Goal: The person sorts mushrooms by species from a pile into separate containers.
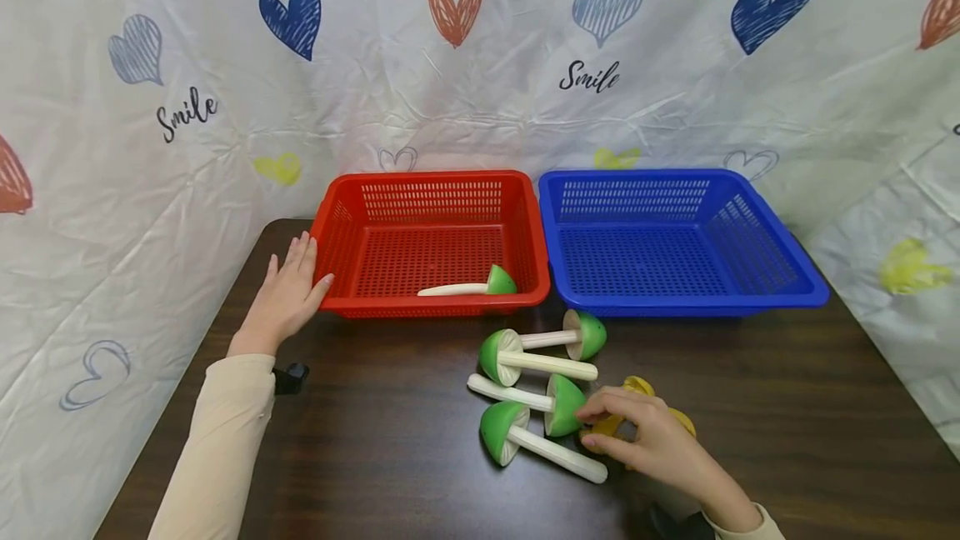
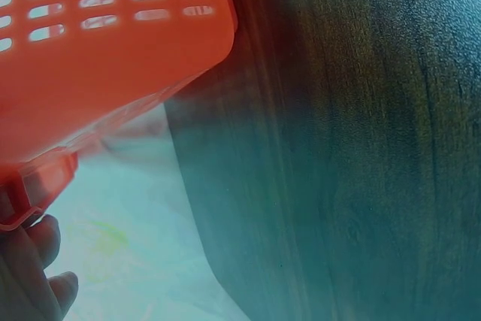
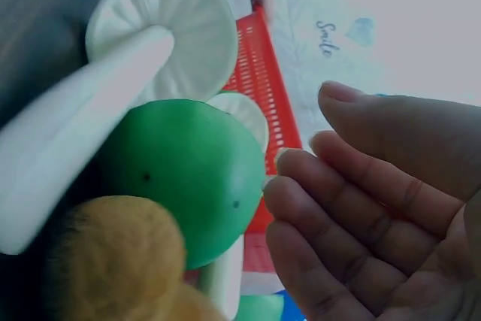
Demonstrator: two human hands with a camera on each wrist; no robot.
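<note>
My left hand [image 1: 281, 298] rests on the left rim of the red basket [image 1: 435, 304], fingers extended along it; in the left wrist view its fingertips [image 2: 46, 240] touch the rim. Inside that basket lies one toy mushroom [image 1: 501, 280] with a green cap and white stem. Several more green-capped mushrooms [image 1: 551, 365] lie in a stack of rows on the table in front. Beside the lower caps hovers my right hand [image 1: 656, 436], fingers loosely bent and holding nothing. Under it are yellow-brown objects [image 1: 684, 422], partly hidden by the hand; one rounded yellow-brown end [image 3: 120, 253] shows in the right wrist view.
A blue basket [image 1: 690, 301] stands against the red one's right side, with no items visible in it. The dark wooden table [image 1: 375, 440] extends around the mushrooms. Behind hangs a white cloth [image 1: 495, 98] printed with hearts.
</note>
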